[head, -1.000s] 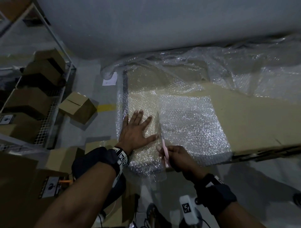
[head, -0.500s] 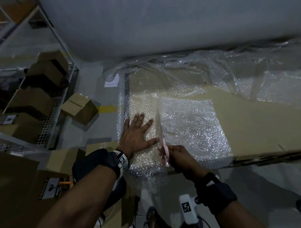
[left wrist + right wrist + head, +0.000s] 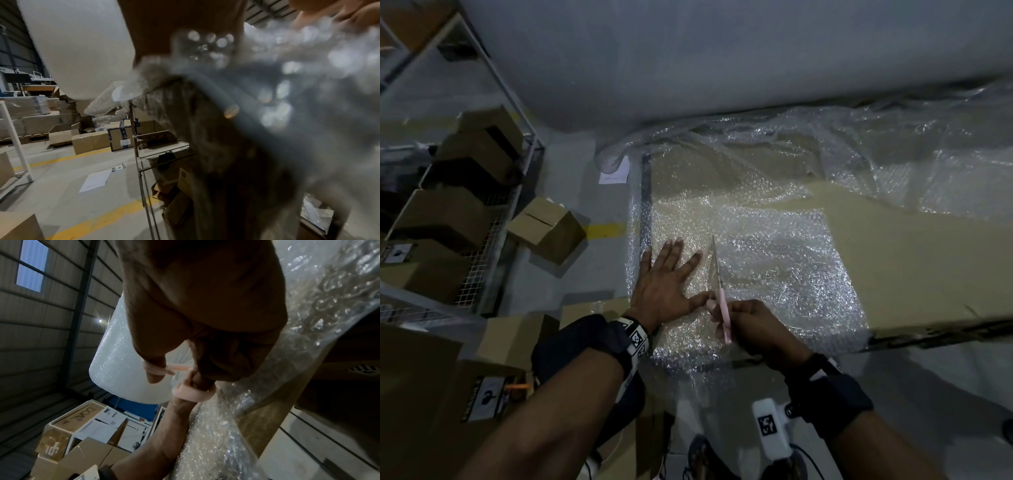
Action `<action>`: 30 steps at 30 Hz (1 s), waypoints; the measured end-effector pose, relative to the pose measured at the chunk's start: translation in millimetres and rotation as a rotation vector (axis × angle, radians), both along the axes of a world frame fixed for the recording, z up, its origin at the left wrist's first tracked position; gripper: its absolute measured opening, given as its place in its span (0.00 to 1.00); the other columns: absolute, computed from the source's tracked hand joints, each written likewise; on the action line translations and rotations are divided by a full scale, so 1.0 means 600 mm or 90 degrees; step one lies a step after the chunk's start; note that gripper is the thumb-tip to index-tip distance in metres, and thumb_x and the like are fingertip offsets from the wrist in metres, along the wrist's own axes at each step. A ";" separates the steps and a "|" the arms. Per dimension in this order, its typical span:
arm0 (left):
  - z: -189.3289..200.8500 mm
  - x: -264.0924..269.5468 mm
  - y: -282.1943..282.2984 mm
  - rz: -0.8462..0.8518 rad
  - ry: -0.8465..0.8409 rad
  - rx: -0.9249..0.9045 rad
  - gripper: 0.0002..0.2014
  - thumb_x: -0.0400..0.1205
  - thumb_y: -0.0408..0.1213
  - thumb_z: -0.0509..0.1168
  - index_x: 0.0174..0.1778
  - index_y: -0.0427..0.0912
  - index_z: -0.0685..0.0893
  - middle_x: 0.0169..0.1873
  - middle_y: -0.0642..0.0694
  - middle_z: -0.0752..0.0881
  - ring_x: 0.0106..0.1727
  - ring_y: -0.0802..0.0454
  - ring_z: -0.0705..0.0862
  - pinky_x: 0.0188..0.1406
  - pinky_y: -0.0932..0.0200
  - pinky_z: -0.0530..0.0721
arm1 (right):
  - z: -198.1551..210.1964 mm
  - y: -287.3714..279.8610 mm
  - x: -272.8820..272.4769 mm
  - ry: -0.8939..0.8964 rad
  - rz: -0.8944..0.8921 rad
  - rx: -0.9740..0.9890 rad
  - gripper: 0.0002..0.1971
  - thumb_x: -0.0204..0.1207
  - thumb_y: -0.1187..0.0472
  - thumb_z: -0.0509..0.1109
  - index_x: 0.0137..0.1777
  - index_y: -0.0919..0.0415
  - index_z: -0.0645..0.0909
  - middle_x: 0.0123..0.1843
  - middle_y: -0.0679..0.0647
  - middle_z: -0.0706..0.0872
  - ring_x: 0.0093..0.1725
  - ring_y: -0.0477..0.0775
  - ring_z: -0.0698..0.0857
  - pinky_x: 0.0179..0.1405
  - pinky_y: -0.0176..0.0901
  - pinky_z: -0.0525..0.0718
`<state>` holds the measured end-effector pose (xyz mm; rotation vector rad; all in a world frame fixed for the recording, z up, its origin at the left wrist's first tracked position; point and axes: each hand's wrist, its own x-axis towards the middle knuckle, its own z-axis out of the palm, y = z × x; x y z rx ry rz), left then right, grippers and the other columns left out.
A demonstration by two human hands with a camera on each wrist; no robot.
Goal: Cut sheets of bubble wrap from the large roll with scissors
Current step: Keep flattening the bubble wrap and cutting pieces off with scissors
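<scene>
Little has shifted since a second ago — the pink-handled scissors (image 3: 719, 287) have crept slightly further up the clear bubble wrap sheet (image 3: 774, 260), blades still pointing away from the person. Fingers spread wide and flat, the left hand (image 3: 666, 279) presses the sheet down just left of the cut line. The right hand (image 3: 753, 325) is curled through the scissor loops, working them. That sheet lies over a flat brown cardboard panel (image 3: 914, 253), trailing back to the large white roll (image 3: 722, 58) behind.

Judging by its look, the wrap is light, soft and slippery, prone to bunching ahead of the blades — best pinned close beside the cut. Several brown cardboard boxes (image 3: 544, 229) sit on the floor and shelving at left; their contents are not visible.
</scene>
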<state>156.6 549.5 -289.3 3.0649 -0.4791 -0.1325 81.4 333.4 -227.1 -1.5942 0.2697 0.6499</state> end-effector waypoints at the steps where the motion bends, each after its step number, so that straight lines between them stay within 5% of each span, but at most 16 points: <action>1: 0.000 0.000 0.001 -0.002 0.003 0.000 0.50 0.76 0.86 0.34 0.93 0.64 0.47 0.94 0.44 0.44 0.94 0.43 0.41 0.89 0.28 0.42 | -0.001 0.001 0.001 0.002 -0.001 -0.001 0.25 0.76 0.37 0.79 0.44 0.63 0.93 0.34 0.59 0.91 0.28 0.55 0.78 0.27 0.40 0.68; 10: 0.006 -0.004 0.000 -0.009 0.002 -0.014 0.52 0.75 0.87 0.30 0.93 0.64 0.48 0.94 0.43 0.45 0.94 0.43 0.41 0.88 0.27 0.42 | -0.006 0.003 0.020 0.001 0.003 -0.030 0.26 0.81 0.39 0.76 0.47 0.67 0.92 0.35 0.62 0.91 0.24 0.51 0.78 0.23 0.36 0.66; 23: 0.001 -0.004 0.000 -0.011 -0.027 -0.026 0.49 0.78 0.84 0.35 0.93 0.63 0.53 0.94 0.42 0.50 0.94 0.42 0.45 0.88 0.26 0.46 | 0.010 0.008 0.038 -0.010 0.026 -0.017 0.31 0.84 0.40 0.73 0.37 0.72 0.89 0.22 0.55 0.84 0.18 0.45 0.77 0.22 0.31 0.71; 25: 0.002 -0.004 -0.001 -0.006 -0.031 -0.032 0.48 0.79 0.84 0.38 0.93 0.63 0.54 0.94 0.42 0.51 0.94 0.43 0.46 0.88 0.27 0.46 | 0.008 0.010 0.043 -0.023 0.018 -0.023 0.31 0.84 0.40 0.73 0.32 0.69 0.87 0.25 0.59 0.85 0.22 0.48 0.80 0.25 0.31 0.77; 30: 0.005 -0.005 -0.002 -0.002 -0.017 -0.029 0.48 0.79 0.84 0.38 0.93 0.63 0.53 0.94 0.43 0.49 0.94 0.43 0.45 0.88 0.27 0.44 | -0.005 0.016 0.050 -0.013 -0.019 -0.020 0.33 0.85 0.43 0.74 0.44 0.81 0.87 0.34 0.74 0.86 0.24 0.53 0.82 0.27 0.35 0.77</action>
